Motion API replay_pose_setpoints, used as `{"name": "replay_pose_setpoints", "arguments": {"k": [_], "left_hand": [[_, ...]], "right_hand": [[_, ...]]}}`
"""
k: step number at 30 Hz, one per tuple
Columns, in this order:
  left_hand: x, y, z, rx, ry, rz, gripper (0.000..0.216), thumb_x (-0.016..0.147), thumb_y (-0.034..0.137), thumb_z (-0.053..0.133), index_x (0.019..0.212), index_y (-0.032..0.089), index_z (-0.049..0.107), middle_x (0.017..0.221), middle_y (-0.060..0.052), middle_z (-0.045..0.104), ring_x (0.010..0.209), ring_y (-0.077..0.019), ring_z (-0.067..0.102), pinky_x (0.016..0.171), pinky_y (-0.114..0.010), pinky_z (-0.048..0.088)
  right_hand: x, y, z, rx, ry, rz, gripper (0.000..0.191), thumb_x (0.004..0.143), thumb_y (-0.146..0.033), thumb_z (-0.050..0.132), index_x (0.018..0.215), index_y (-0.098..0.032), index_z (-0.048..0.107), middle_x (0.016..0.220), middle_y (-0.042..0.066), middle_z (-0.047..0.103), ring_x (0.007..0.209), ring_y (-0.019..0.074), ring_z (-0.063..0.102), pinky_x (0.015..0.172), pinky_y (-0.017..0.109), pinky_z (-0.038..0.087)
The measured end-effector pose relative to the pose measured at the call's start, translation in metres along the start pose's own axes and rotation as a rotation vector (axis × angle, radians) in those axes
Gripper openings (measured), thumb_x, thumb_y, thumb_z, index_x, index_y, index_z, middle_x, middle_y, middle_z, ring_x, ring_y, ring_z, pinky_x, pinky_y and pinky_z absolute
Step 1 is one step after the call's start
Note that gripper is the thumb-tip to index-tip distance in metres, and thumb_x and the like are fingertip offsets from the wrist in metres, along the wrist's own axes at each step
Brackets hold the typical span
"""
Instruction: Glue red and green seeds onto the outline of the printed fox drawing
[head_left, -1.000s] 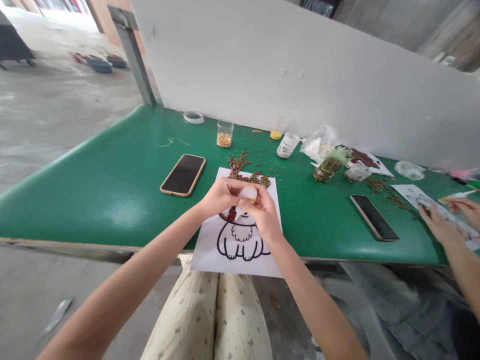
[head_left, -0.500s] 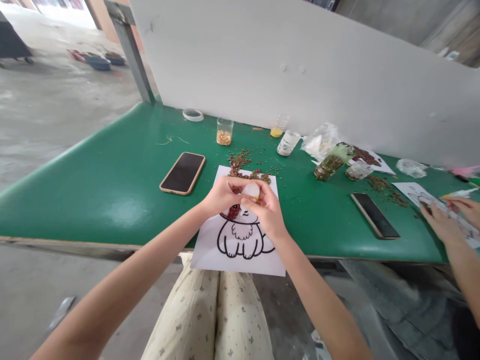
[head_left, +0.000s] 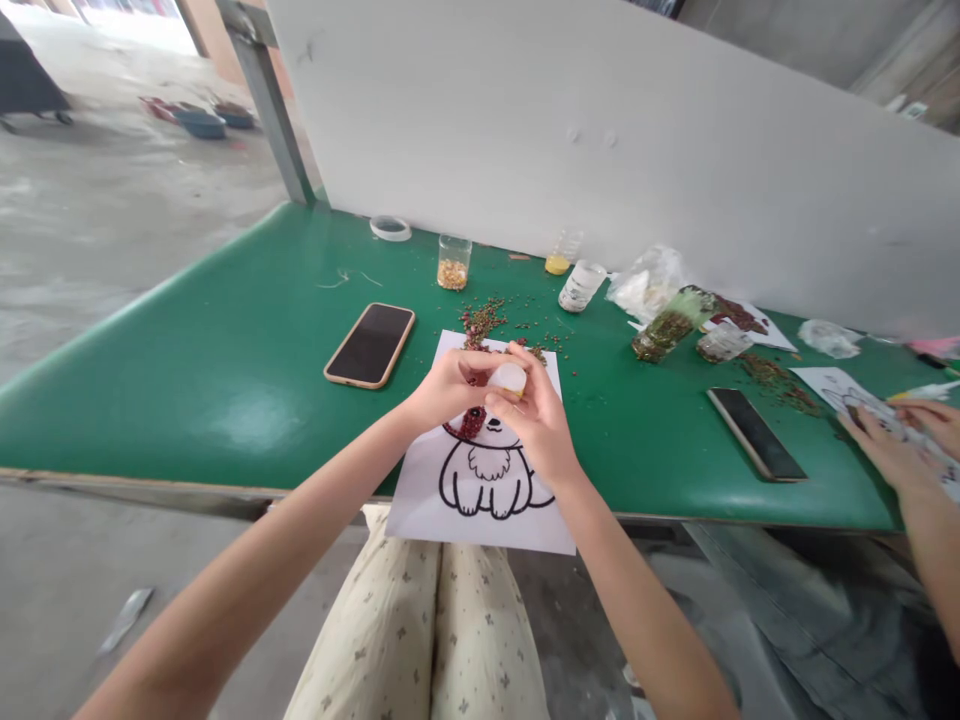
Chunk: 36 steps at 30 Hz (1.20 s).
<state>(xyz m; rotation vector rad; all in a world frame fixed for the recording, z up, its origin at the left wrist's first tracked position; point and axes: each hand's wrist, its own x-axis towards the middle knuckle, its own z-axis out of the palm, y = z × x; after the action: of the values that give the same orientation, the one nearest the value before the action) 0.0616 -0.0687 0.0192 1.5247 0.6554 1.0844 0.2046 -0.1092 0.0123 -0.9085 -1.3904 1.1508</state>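
Observation:
Above a paper [head_left: 420, 510] with an outlined cartoon animal, my hands meet around a small white round-ended container [head_left: 510, 378] with a yellow edge. My left hand [head_left: 448, 388] closes on its left side, and my right hand [head_left: 536, 408] wraps its right side with the thumb across the front. Most of the container is hidden by the fingers, so its exact kind is unclear. Dark red bits cover one eye patch of the drawing's head. A pile of red and green-brown seeds or grains [head_left: 484, 318] lies at the paper's top edge, partly behind my hands.
A phone [head_left: 371, 345] lies left on the green table [head_left: 187, 350]. Behind stand a cup of yellow grains [head_left: 454, 265] and a white-patterned cup [head_left: 581, 287]. To the right are a tilted jar [head_left: 671, 325], another phone [head_left: 757, 435] and a co-worker's hands [head_left: 889, 445] over another drawing.
The whole view has shifted slightly. My hands stay together around the white container, which seems turned a little; otherwise little differs.

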Motion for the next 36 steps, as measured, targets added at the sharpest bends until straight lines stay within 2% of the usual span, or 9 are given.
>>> {"name": "replay_pose_setpoints", "arguments": {"k": [3, 6, 8, 11, 13, 16, 20, 24, 36], "left_hand": [[-0.002, 0.003, -0.001, -0.116, -0.077, -0.059, 0.039, 0.065, 0.016, 0.072, 0.104, 0.018, 0.071, 0.099, -0.005, 0.073, 0.086, -0.0168, 0.066, 0.075, -0.027, 0.052], [-0.003, 0.004, -0.001, -0.223, -0.142, -0.117, 0.047, 0.067, 0.014, 0.069, 0.113, 0.021, 0.068, 0.102, -0.005, 0.073, 0.091, -0.0187, 0.067, 0.08, -0.03, 0.052], [-0.002, 0.003, -0.001, -0.28, -0.134, -0.149, 0.055, 0.069, 0.012, 0.063, 0.123, 0.023, 0.062, 0.098, -0.005, 0.074, 0.091, -0.0183, 0.067, 0.083, -0.031, 0.051], [-0.001, 0.002, -0.002, -0.329, -0.002, -0.18, 0.062, 0.071, 0.012, 0.051, 0.133, 0.021, 0.053, 0.094, -0.006, 0.075, 0.09, -0.0187, 0.068, 0.083, -0.033, 0.051], [0.0, 0.002, -0.003, -0.313, 0.111, -0.181, 0.06, 0.071, 0.013, 0.046, 0.13, 0.016, 0.055, 0.092, -0.007, 0.075, 0.089, -0.0194, 0.068, 0.082, -0.033, 0.052], [0.001, 0.004, -0.004, -0.231, 0.263, -0.165, 0.045, 0.07, 0.015, 0.046, 0.112, 0.012, 0.064, 0.078, -0.006, 0.073, 0.078, -0.0166, 0.067, 0.075, -0.029, 0.051], [0.003, 0.006, -0.008, -0.208, 0.416, -0.187, 0.03, 0.068, 0.015, 0.048, 0.093, 0.012, 0.066, 0.063, -0.003, 0.067, 0.062, -0.0117, 0.061, 0.062, -0.022, 0.047], [0.004, 0.005, -0.01, -0.238, 0.43, -0.226, 0.027, 0.068, 0.015, 0.048, 0.09, 0.012, 0.064, 0.06, -0.002, 0.064, 0.058, -0.0105, 0.058, 0.057, -0.021, 0.044], [0.004, 0.003, -0.009, -0.245, 0.4, -0.237, 0.027, 0.066, 0.014, 0.048, 0.088, 0.013, 0.062, 0.059, -0.002, 0.064, 0.057, -0.0107, 0.058, 0.056, -0.021, 0.043]], "right_hand": [[-0.001, -0.003, 0.0, -0.056, 0.036, 0.002, 0.033, 0.081, -0.036, 0.064, 0.111, -0.024, 0.059, 0.11, 0.004, 0.062, 0.105, 0.0213, 0.058, 0.092, 0.037, 0.047], [0.0, -0.004, -0.004, -0.135, 0.053, -0.008, 0.021, 0.08, -0.037, 0.064, 0.096, -0.023, 0.064, 0.091, 0.002, 0.063, 0.09, 0.0202, 0.059, 0.083, 0.036, 0.048], [0.001, -0.005, -0.008, -0.219, 0.084, -0.054, 0.022, 0.081, -0.037, 0.064, 0.098, -0.024, 0.065, 0.095, 0.003, 0.063, 0.095, 0.0213, 0.058, 0.086, 0.038, 0.047], [0.001, -0.009, -0.013, -0.457, 0.181, -0.225, 0.019, 0.079, -0.037, 0.067, 0.093, -0.025, 0.067, 0.103, 0.005, 0.059, 0.102, 0.0226, 0.053, 0.092, 0.041, 0.042], [-0.001, -0.011, -0.013, -0.575, 0.206, -0.295, 0.015, 0.079, -0.037, 0.068, 0.088, -0.025, 0.067, 0.092, 0.004, 0.057, 0.091, 0.0202, 0.053, 0.084, 0.038, 0.044], [-0.006, -0.011, -0.01, -0.596, 0.137, -0.284, 0.013, 0.083, -0.036, 0.064, 0.089, -0.024, 0.065, 0.078, 0.001, 0.054, 0.072, 0.0158, 0.05, 0.067, 0.031, 0.043], [-0.013, -0.005, -0.004, -0.561, 0.093, -0.261, 0.014, 0.085, -0.036, 0.062, 0.085, -0.022, 0.06, 0.076, 0.0, 0.054, 0.066, 0.0138, 0.048, 0.061, 0.028, 0.04], [-0.017, 0.0, 0.001, -0.584, 0.112, -0.27, 0.014, 0.085, -0.036, 0.06, 0.085, -0.022, 0.059, 0.077, 0.001, 0.055, 0.068, 0.0146, 0.049, 0.059, 0.028, 0.039], [-0.019, 0.007, 0.007, -0.634, 0.111, -0.311, 0.011, 0.085, -0.032, 0.06, 0.085, -0.022, 0.057, 0.076, 0.001, 0.054, 0.068, 0.0156, 0.048, 0.062, 0.028, 0.039]]}}
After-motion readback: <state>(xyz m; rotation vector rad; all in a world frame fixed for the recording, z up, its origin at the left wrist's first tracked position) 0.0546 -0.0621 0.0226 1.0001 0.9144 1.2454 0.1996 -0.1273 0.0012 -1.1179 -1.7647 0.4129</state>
